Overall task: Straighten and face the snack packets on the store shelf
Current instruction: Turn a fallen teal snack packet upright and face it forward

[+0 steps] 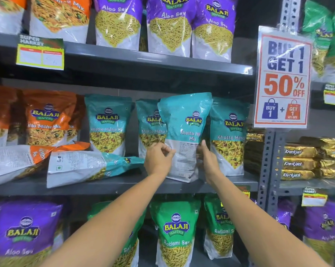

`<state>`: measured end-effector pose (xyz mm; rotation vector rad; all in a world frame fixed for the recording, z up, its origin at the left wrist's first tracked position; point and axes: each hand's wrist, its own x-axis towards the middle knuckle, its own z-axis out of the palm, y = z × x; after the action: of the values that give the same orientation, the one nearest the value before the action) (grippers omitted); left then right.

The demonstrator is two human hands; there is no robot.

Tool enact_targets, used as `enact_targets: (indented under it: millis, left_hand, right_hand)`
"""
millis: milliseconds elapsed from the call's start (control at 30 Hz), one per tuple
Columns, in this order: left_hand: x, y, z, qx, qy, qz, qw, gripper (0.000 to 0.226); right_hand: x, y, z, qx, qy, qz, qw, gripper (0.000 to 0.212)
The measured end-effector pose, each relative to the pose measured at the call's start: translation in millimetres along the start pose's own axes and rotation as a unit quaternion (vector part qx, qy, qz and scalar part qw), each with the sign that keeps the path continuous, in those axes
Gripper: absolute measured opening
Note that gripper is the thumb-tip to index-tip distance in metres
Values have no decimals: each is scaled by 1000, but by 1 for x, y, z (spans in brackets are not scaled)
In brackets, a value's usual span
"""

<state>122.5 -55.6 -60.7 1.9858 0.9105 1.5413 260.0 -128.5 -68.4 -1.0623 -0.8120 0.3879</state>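
Head view: left hand (159, 158) pinches the teal Khatta Mitha Mix packet (184, 135) at its lower left side, right hand (208, 158) clamps the lower right. The packet stands near the middle shelf (124, 186) front edge, long axis upright, top tilted left, its printed back panel showing.

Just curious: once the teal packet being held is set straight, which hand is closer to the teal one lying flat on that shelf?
Left hand, probably. The fallen teal packet lies just left of it; the right hand would have to cross the held packet.
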Motion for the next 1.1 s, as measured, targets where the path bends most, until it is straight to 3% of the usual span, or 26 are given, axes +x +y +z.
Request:
enact_targets:
  millis: [133, 200, 300, 367, 433, 467, 567, 633, 733, 800, 867, 967, 1100]
  left_hand:
    - [4, 4, 2, 34, -14, -23, 999, 1]
    - [6, 3, 0, 28, -32, -16, 999, 7]
    - [4, -2, -1, -33, -89, -27, 995, 26]
    - [3, -3, 1, -75, -153, -58, 984, 51]
    - [4, -2, 3, -79, -201, -85, 973, 76]
    - [5, -3, 4, -70, -207, -88, 972, 78]
    - [16, -8, 6, -42, -216, -64, 973, 64]
    - [22, -11, 5, -24, -244, -73, 967, 71]
    - [30, -10, 0, -107, -283, -101, 948, 60]
    - [37, -10, -3, -144, -285, -131, 938, 65]
    - [41, -12, -3, -154, -272, -156, 937, 65]
    - [42, -11, -1, -209, -275, -186, 920, 62]
    - [40, -9, 5, -203, -274, -184, 922, 58]
  right_hand:
    - [3, -1, 0, -23, 22, 15, 999, 36]
    - [0, -2, -2, -34, 10, 18, 999, 27]
    - [0, 3, -6, -90, 3, -10, 996, 19]
    - [1, 8, -4, -139, -3, -31, 990, 17]
    - [0, 7, 1, -115, -17, -14, 993, 36]
    - [1, 6, 3, -97, -25, -2, 995, 43]
    - [3, 2, 2, -92, -21, 12, 995, 38]
    - [6, 1, -4, -106, -11, 6, 994, 27]
    - [10, -3, -6, -119, -13, 3, 993, 17]
    - [13, -1, -5, -114, -11, 3, 993, 11]
    - [16, 1, -6, -102, -12, 22, 994, 25]
    - [15, -5, -6, -83, -37, 56, 994, 70]
    - [14, -12, -6, -102, -88, 76, 988, 88]
